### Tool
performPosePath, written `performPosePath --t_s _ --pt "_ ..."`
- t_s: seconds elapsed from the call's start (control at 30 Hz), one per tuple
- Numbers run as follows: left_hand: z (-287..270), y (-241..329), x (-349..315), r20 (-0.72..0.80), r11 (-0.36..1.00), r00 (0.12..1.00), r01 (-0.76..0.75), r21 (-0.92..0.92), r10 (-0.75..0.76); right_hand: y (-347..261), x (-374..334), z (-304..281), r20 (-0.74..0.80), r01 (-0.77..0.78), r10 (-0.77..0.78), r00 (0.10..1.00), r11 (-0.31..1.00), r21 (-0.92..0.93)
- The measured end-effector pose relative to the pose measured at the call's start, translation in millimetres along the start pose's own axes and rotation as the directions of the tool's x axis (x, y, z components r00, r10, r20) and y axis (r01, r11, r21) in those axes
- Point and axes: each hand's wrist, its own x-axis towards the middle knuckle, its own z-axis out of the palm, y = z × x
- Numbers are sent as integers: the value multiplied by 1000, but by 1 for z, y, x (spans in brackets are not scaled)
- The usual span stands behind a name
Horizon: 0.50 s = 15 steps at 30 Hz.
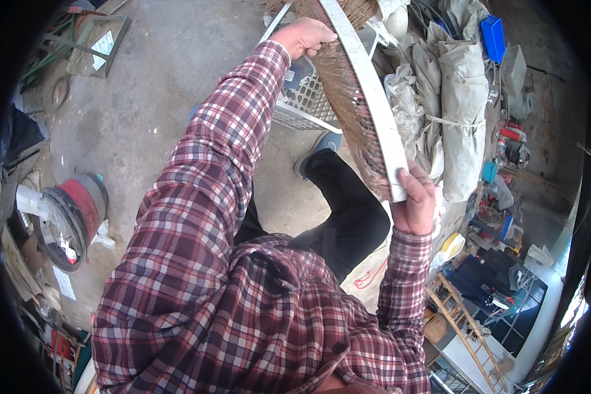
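Note:
I hold a long strip brush (368, 79) with a flat white back and dense brown bristles along its left side. It slants across the upper middle, its near end at my right hand. My left hand (303, 38) is closed on the bristle side of the strip, farther up. The fingers of my right hand (415, 199) wrap round the near end, with the thumb on the white back. Below the brush stands a white crate (302, 119) with a perforated wall, partly covered by it. More brown bristles (358, 10) show beyond the strip at the top edge.
Tied grey-white sheeting rolls (463, 118) lie at the right, by a blue bin (492, 39). A red-banded black bucket (75, 213) is at the left. At lower right leans a wooden ladder (469, 328). My shoe (318, 151) is near the crate; a red cord (371, 276) lies on the floor.

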Motion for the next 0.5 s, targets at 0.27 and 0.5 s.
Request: performPosePath --t_s 0.27,0.5 --pt "63 -12 -61 -297 909 934 -63 412 200 -25 10 -8 8 8 -10 1000 973 231" --pt "69 83 -98 -14 601 711 -583 547 703 -54 23 3 199 9 -110 974 892 452"
